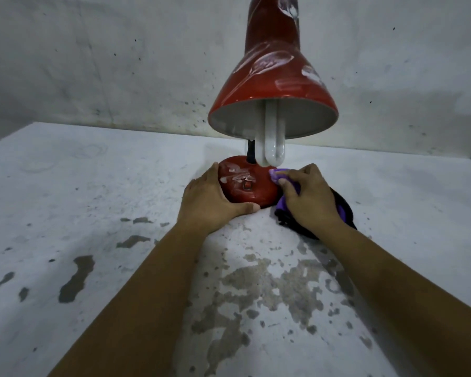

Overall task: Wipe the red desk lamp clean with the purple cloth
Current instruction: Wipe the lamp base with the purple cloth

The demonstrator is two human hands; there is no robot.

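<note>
The red desk lamp stands on the white table, its round base [249, 186] smeared with white marks around a small square switch. Its red shade [272, 69], also smeared white, hangs above and tilts toward me, with a white bulb [271, 142] sticking out below the rim. My left hand [212, 198] grips the left and front edge of the base, thumb along the front. My right hand [309, 195] holds the purple cloth [282, 176] bunched under its fingers and presses it on the right side of the base. Part of the cloth trails dark beneath my right wrist.
The white table [93, 213] has worn, chipped grey patches near me. A stained white wall [120, 63] rises right behind the lamp. The lamp's black neck [250, 153] rises from the back of the base, partly hidden by the bulb.
</note>
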